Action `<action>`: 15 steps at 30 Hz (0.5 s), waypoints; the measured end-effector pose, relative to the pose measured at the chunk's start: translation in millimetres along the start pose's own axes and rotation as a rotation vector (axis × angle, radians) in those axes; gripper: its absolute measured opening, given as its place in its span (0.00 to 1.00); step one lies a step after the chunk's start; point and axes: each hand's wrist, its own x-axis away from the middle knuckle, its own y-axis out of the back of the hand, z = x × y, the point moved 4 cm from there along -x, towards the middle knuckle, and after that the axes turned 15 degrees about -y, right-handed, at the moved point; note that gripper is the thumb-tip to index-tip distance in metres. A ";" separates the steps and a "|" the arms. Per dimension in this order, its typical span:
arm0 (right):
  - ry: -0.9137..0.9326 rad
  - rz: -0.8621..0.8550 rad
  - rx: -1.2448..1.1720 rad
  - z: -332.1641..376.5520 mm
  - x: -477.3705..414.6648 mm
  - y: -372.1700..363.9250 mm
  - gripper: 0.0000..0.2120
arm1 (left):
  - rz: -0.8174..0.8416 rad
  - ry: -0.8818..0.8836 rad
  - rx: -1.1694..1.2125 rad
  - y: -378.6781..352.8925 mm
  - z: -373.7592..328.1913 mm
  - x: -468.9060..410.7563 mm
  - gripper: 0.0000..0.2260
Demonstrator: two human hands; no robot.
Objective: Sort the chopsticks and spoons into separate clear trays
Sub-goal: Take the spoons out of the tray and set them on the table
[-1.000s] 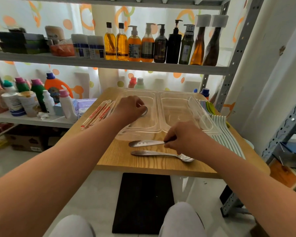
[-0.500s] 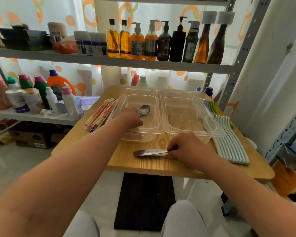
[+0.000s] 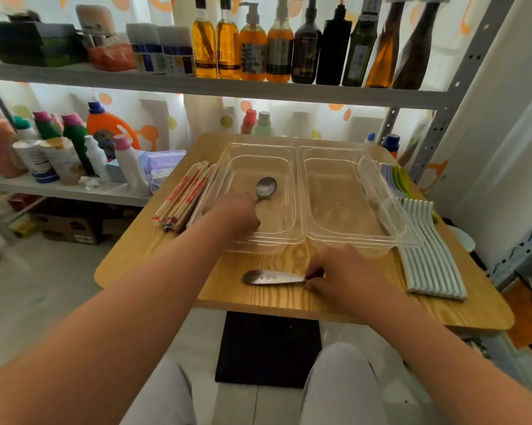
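Chopsticks [image 3: 183, 199] in red-and-white paper sleeves lie bundled on the wooden table [image 3: 289, 260]. They sit just beside the left wall of the left clear tray [image 3: 278, 222] and a little in from the table's left edge. Bare wood runs from the bundle's near ends to the rounded near-left corner. A strip of bare wood also lies between the trays' near rims and the table's near edge.

We reach our left hand [image 3: 238, 214] over the near-left rim of the left tray, knuckles up and fingers curled under. A metal spoon [image 3: 266, 187] lies in this tray with its bowl toward the far end. Its handle runs in under our left hand, and we cannot tell whether the fingers grip it or only cover it.

The right clear tray [image 3: 335, 216] sits rim to rim against the left one, and another clear piece leans along its right wall. A second spoon [image 3: 270, 277] lies flat across the bare strip, apart from both the tray rims and the table's near edge.

Our right hand [image 3: 347, 277] rests on the wood at the right end of this spoon. The thumb and forefinger pinch that end and the other fingers are curled, while the forearm crosses the near edge.

Farther right, a row of white utensils [image 3: 427, 259] lies along the right tray's rim, near the table's right edge. A shelf [image 3: 289, 93] of bottles [image 3: 258, 41] spans above the table's far edge, with open air over the trays.
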 end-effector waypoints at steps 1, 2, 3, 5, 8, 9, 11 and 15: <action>0.002 0.001 0.001 -0.6 -0.7 1.1 0.08 | 0.002 -0.006 -0.019 0.3 -0.9 -0.5 0.19; 0.009 -0.003 0.004 -1.1 -1.5 2.4 0.08 | 0.003 -0.012 -0.032 0.8 -1.9 -0.8 0.19; 0.018 -0.006 0.009 -1.8 -2.0 3.1 0.08 | 0.004 -0.017 -0.042 1.2 -2.5 -1.0 0.19; 0.027 -0.010 0.018 -3.1 -2.1 3.4 0.08 | 0.004 -0.025 -0.056 2.2 -2.7 -1.0 0.18; 0.030 -0.032 0.025 -5.6 -2.8 1.4 0.07 | 0.003 -0.022 -0.068 3.5 -1.7 -0.6 0.17; 0.024 -0.045 0.030 -7.2 -3.2 1.1 0.06 | 0.007 -0.022 -0.071 3.3 -1.8 -0.6 0.17; 0.010 -0.066 0.048 -10.4 -2.6 1.2 0.07 | 0.021 -0.024 -0.084 3.0 -2.8 -0.7 0.17; 0.017 -0.085 0.060 -12.5 0.2 2.2 0.08 | 0.044 -0.028 -0.117 3.6 -4.8 -0.7 0.16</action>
